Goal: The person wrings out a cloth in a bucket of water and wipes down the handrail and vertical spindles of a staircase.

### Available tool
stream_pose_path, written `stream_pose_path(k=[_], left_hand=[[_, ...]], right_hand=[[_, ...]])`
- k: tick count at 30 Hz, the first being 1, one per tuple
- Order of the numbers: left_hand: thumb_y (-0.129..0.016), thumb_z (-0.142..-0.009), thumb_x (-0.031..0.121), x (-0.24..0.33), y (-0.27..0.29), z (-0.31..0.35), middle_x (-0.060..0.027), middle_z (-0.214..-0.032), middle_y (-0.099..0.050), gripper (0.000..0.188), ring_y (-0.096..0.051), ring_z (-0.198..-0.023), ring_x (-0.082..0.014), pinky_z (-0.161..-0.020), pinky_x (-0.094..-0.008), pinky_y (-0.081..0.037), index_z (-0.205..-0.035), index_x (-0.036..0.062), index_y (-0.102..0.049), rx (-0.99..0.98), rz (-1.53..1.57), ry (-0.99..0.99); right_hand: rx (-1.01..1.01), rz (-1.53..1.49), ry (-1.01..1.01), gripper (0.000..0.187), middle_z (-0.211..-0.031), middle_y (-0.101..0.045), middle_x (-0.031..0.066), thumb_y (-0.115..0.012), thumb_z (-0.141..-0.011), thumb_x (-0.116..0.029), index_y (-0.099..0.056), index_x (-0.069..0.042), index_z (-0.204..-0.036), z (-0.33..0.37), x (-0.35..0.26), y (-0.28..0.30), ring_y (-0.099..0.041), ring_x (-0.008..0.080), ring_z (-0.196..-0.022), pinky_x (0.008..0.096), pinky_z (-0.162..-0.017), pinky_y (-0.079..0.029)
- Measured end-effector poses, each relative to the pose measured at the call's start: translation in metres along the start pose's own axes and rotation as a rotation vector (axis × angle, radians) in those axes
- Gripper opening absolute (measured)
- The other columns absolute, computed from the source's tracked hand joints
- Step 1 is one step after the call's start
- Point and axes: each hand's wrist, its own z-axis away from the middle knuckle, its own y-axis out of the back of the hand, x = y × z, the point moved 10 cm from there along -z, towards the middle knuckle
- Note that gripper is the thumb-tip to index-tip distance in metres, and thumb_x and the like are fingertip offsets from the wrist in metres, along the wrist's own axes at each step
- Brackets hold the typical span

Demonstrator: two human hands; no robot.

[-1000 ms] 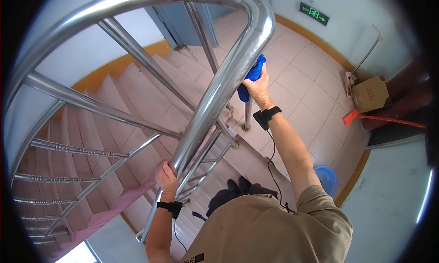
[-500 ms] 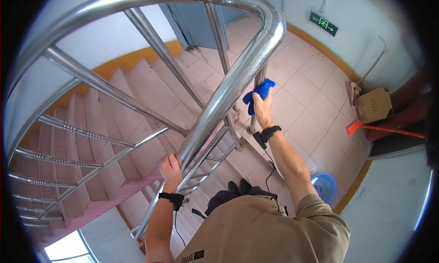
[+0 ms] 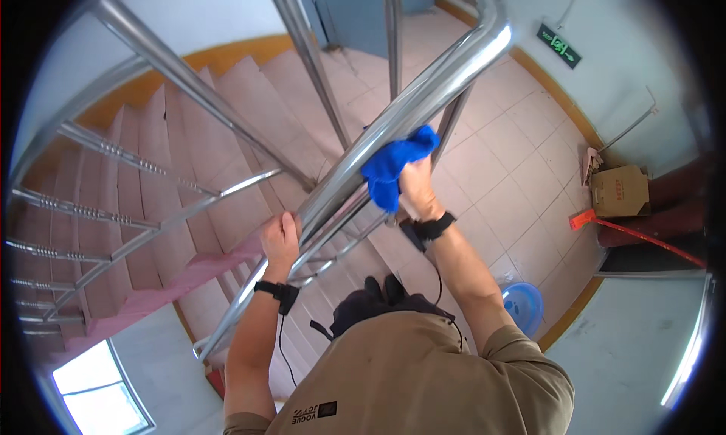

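Note:
A shiny steel stair handrail (image 3: 423, 94) runs from the upper right down to the lower left. My right hand (image 3: 417, 187) presses a bright blue cloth (image 3: 393, 169) against the rail's underside, fingers closed around the cloth. My left hand (image 3: 281, 238) grips the same rail lower down, fingers wrapped over it. Both wrists wear black bands with a thin cable.
Pink steps (image 3: 227, 132) descend beneath the rail to a tiled landing (image 3: 514, 163). Steel balusters (image 3: 106, 155) cross at left. A cardboard box (image 3: 618, 190), a red-headed long tool (image 3: 643, 234) and a blue basin (image 3: 523, 308) sit at right. A blue door (image 3: 355, 11) stands at the top.
My right hand has slid the blue cloth down along the rail toward me. My left hand has kept its grip lower on the rail.

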Motion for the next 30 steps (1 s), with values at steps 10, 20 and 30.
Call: stream_pose_path(k=[10, 20, 30], left_hand=[[-0.052, -0.099, 0.023, 0.005, 0.002, -0.001, -0.0185, -0.078, -0.067, 0.029, -0.065, -0.075, -0.039, -0.068, -0.0464, -0.05, -0.09, 0.0033, -0.071, -0.04, 0.022, 0.01], [-0.046, -0.101, 0.026, 0.011, 0.005, -0.001, -0.0205, -0.085, -0.067, 0.035, -0.066, -0.082, -0.0393, -0.075, -0.0432, -0.051, -0.093, 0.0004, -0.069, -0.083, 0.077, 0.062], [-0.049, -0.1, 0.025, 0.009, 0.002, -0.001, -0.0176, -0.078, -0.065, 0.032, -0.065, -0.073, -0.0355, -0.069, -0.0412, -0.05, -0.093, 0.0018, -0.069, -0.093, 0.122, 0.048]], right_hand=[[-0.507, 0.44, -0.14, 0.044, -0.096, -0.075, 0.0052, -0.086, -0.075, -0.02, -0.068, -0.003, -0.111, -0.017, 0.037, 0.001, -0.07, 0.0165, -0.087, 0.0316, -0.079, -0.057], [0.114, 0.635, 0.019, 0.054, -0.11, -0.071, 0.0137, -0.085, -0.074, -0.015, -0.062, 0.002, -0.12, 0.007, 0.018, 0.019, -0.068, 0.0235, -0.101, 0.0355, -0.091, -0.053], [-0.512, 0.384, -0.208, 0.053, -0.112, -0.068, 0.0063, -0.084, -0.077, -0.015, -0.062, 0.001, -0.123, -0.034, 0.013, 0.005, -0.063, 0.0175, -0.102, 0.0332, -0.092, -0.051]])
